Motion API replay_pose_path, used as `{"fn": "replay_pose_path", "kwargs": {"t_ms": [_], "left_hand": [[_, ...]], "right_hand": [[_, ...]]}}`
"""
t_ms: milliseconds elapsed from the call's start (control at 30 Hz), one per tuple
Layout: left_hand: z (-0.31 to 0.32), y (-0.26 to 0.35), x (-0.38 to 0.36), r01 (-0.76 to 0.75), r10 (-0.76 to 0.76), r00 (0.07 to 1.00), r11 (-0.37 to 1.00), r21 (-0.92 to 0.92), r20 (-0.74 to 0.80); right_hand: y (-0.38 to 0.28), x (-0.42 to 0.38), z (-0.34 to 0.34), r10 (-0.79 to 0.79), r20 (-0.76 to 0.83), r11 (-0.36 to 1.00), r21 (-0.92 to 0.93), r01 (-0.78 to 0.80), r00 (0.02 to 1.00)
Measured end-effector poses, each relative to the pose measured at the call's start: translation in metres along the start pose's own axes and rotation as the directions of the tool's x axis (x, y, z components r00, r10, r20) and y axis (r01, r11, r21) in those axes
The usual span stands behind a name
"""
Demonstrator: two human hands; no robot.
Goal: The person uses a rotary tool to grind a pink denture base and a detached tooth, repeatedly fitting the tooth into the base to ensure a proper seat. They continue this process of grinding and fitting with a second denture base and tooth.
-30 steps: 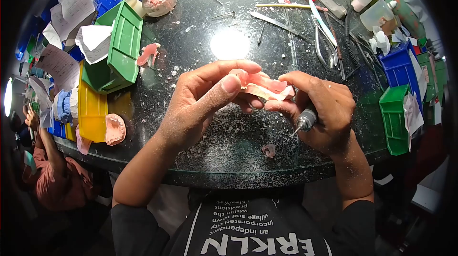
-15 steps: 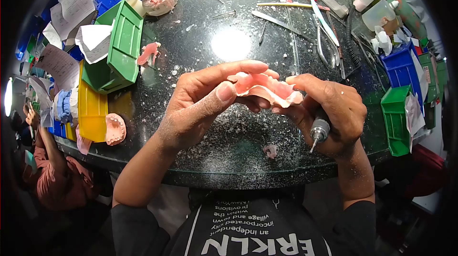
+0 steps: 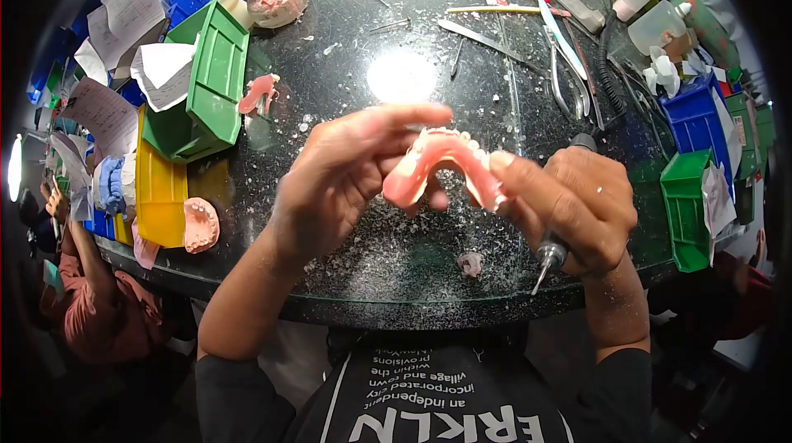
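Near edge: right hand (image 3: 577, 208) curled shut around a rotary handpiece (image 3: 550, 252), bit pointing down; its thumb presses one end of the pink denture (image 3: 445, 164). Left hand (image 3: 338, 183) pinches the other end, index finger extended over the top. Denture held above the dark round table (image 3: 330, 80). Farther left: green bin (image 3: 210, 84).

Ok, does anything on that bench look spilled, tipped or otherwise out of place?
Yes. A green bin at the left lies tipped on its side against a yellow bin. White grinding dust is strewn over the dark table under the hands. A small pink fragment lies loose near the front edge.
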State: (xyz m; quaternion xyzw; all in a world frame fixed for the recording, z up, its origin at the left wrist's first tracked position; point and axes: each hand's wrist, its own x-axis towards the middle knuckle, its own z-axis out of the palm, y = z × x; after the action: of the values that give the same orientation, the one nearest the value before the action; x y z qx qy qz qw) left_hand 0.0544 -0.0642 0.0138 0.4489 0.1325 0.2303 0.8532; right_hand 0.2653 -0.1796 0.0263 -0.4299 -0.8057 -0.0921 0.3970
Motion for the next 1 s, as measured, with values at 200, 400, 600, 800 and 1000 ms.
{"fn": "replay_pose_path", "kwargs": {"t_ms": [200,400,600,800,1000], "left_hand": [[0.005,0.002,0.000,0.096,-0.045,0.986,0.941,0.325,-0.161],[0.006,-0.010,-0.004,-0.151,0.236,0.960,0.890,0.429,-0.151],[0.011,-0.012,-0.006,-0.228,0.294,0.951,0.874,0.430,-0.094],[0.008,-0.013,-0.005,-0.136,0.150,0.988,0.967,0.214,-0.048],[0.010,-0.016,-0.004,-0.052,0.071,0.994,0.974,0.222,-0.077]], "right_hand": [[0.005,-0.002,0.008,0.038,0.028,0.999,0.009,-0.038,0.999],[-0.008,0.008,0.003,0.223,0.034,0.973,0.052,-0.224,0.974],[-0.011,0.006,0.008,0.237,-0.007,0.972,-0.002,-0.237,0.972],[-0.005,0.000,0.011,0.227,-0.041,0.974,0.029,-0.226,0.973],[-0.002,-0.001,0.011,0.209,-0.024,0.978,0.029,-0.208,0.978]]}}
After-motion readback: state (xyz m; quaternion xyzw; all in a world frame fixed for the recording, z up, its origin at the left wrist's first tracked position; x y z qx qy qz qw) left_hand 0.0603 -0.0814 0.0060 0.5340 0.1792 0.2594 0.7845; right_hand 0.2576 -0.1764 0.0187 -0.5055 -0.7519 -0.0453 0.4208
